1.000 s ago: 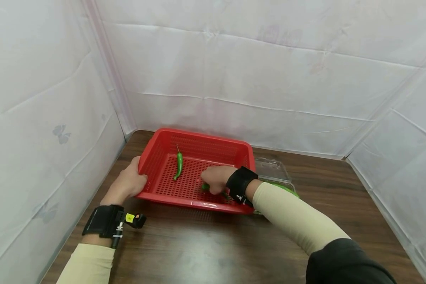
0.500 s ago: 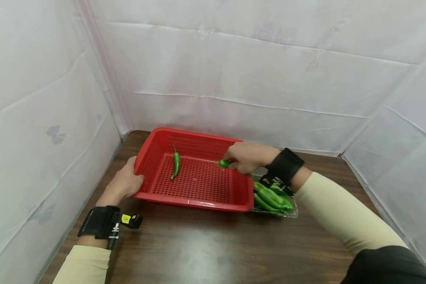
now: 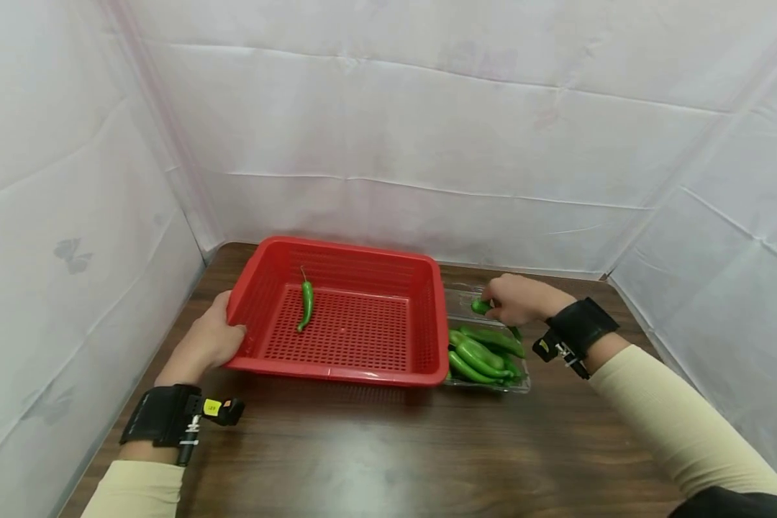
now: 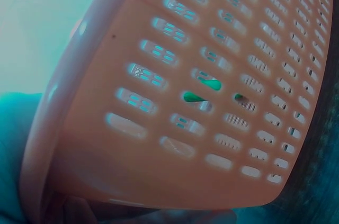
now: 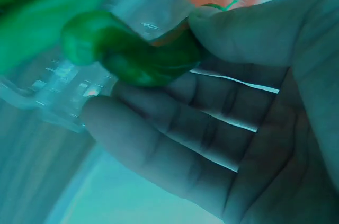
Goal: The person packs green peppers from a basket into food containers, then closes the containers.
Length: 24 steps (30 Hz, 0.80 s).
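Observation:
My left hand (image 3: 203, 342) grips the left rim of a red slotted plastic basket (image 3: 356, 373). One slim green chili pepper (image 3: 307, 306) lies inside, near the basket's left wall. In the left wrist view, bits of green show through slots of the basket wall (image 4: 90, 144). My right hand (image 3: 521, 298) pinches a curved green chili pepper (image 5: 145, 60) between thumb and fingers, above the back of a clear plastic box (image 3: 523, 383). Several green peppers (image 3: 479, 356) are piled in that box, which stands against the basket's right side.
A clear lid (image 3: 460, 303) lies folded back behind the box. The dark wooden table (image 3: 362, 446) extends in front and to the right. White sheeting (image 3: 388, 129) walls in the back and both sides.
My right hand has lifted the chili pepper from the basket and carried it rightward over the clear box. The left hand stays on the rim. The view has shifted slightly.

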Each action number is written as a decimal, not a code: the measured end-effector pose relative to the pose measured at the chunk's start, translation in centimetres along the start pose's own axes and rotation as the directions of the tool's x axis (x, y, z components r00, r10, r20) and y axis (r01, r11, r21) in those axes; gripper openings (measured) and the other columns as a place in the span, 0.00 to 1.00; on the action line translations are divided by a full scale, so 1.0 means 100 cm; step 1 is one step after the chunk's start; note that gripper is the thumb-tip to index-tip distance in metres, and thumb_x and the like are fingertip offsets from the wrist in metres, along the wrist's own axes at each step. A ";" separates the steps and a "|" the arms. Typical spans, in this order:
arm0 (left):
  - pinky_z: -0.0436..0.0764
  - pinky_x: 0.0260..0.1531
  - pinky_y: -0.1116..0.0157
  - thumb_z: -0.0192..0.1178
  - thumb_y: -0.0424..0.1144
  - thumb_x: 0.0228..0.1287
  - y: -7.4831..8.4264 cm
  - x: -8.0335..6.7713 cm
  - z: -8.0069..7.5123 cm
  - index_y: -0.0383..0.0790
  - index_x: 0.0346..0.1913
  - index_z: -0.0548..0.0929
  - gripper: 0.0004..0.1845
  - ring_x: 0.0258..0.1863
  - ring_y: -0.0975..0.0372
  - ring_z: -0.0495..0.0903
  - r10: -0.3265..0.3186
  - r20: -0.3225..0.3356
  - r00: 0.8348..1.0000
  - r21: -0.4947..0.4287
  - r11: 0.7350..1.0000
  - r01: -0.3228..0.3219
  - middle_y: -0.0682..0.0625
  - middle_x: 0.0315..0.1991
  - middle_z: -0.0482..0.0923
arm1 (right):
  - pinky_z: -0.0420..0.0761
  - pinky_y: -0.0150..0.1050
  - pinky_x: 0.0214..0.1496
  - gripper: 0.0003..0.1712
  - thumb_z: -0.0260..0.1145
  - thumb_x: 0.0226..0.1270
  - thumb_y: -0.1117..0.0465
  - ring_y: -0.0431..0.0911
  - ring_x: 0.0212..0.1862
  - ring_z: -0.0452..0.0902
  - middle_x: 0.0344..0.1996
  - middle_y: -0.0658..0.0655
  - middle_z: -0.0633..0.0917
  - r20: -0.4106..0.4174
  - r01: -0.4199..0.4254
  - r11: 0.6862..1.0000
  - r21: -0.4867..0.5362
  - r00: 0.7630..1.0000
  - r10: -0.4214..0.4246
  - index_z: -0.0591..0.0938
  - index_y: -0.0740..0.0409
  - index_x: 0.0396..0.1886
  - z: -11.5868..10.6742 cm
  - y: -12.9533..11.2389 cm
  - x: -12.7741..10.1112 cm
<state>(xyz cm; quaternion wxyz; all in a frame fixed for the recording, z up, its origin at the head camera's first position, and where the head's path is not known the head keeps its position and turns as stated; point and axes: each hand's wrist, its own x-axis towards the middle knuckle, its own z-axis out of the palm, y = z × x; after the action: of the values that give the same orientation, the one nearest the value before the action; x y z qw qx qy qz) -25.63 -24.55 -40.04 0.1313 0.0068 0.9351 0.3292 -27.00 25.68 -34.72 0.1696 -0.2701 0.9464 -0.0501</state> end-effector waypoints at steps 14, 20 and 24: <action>0.77 0.47 0.47 0.46 0.37 0.77 -0.003 -0.001 0.002 0.32 0.83 0.42 0.39 0.54 0.41 0.78 -0.013 0.004 1.000 -0.009 1.000 0.013 0.24 0.64 0.70 | 0.85 0.44 0.43 0.14 0.71 0.69 0.61 0.45 0.38 0.84 0.41 0.55 0.90 -0.051 0.014 0.995 -0.103 0.999 -0.019 0.89 0.56 0.52 0.035 -0.008 0.022; 0.77 0.46 0.48 0.46 0.37 0.76 -0.003 -0.001 -0.001 0.32 0.82 0.43 0.39 0.52 0.41 0.78 -0.002 -0.005 1.000 0.003 1.000 0.002 0.24 0.64 0.71 | 0.82 0.41 0.40 0.10 0.68 0.70 0.65 0.40 0.32 0.79 0.33 0.52 0.88 -0.131 0.076 0.996 -0.041 0.988 -0.081 0.90 0.56 0.47 0.039 -0.007 0.025; 0.77 0.46 0.49 0.46 0.36 0.76 -0.003 0.000 0.000 0.32 0.82 0.44 0.38 0.52 0.41 0.79 0.001 -0.003 1.000 -0.002 1.000 -0.001 0.24 0.63 0.71 | 0.76 0.36 0.35 0.06 0.69 0.70 0.65 0.38 0.28 0.73 0.28 0.48 0.84 -0.166 0.095 0.995 -0.036 0.981 -0.100 0.90 0.53 0.41 0.044 -0.007 0.027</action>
<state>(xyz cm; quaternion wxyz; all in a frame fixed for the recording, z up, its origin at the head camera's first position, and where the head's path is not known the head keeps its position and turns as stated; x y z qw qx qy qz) -25.59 -24.82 -40.21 0.1296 0.0068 0.9349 0.3305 -27.25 23.64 -39.49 0.0829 -0.3132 0.9436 -0.0675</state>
